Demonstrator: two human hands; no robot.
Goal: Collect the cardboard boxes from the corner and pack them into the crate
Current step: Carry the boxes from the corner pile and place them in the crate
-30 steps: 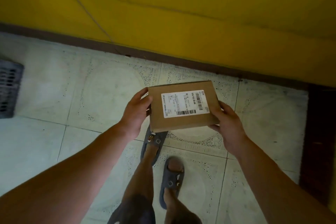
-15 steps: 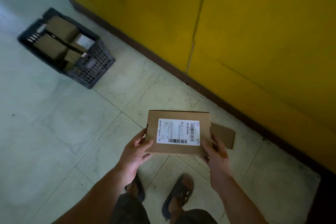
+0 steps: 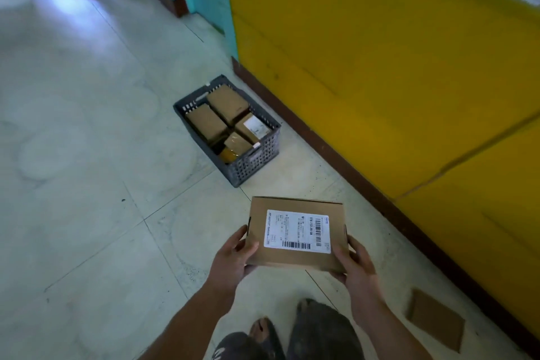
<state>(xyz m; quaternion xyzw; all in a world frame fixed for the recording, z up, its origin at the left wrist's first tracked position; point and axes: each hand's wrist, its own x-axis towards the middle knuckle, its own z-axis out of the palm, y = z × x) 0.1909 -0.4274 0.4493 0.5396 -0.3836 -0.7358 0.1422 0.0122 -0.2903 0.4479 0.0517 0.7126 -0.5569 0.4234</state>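
Two hands are clamped on the box (image 3: 296, 232): left hand (image 3: 230, 260) at its L edge, right hand (image 3: 355, 263) at R. Box is held level, well short of crate (image 3: 254, 161); best kept flat & set onto packed boxes (image 3: 206, 123).

A dark grey perforated plastic crate (image 3: 248, 164) stands on the pale tiled floor (image 3: 87, 184), just beside the floor's right edge, where the yellow painted wall (image 3: 380, 67) rises. Several brown cardboard boxes (image 3: 206, 123) lie side by side in it. Nearer, apart from the crate, a flat brown cardboard box with a white printed label (image 3: 295, 254) is held above the floor between the left hand (image 3: 233, 257) and the right hand (image 3: 358, 267). A small flat brown cardboard box (image 3: 435, 318) lies nearer still, by the same edge.
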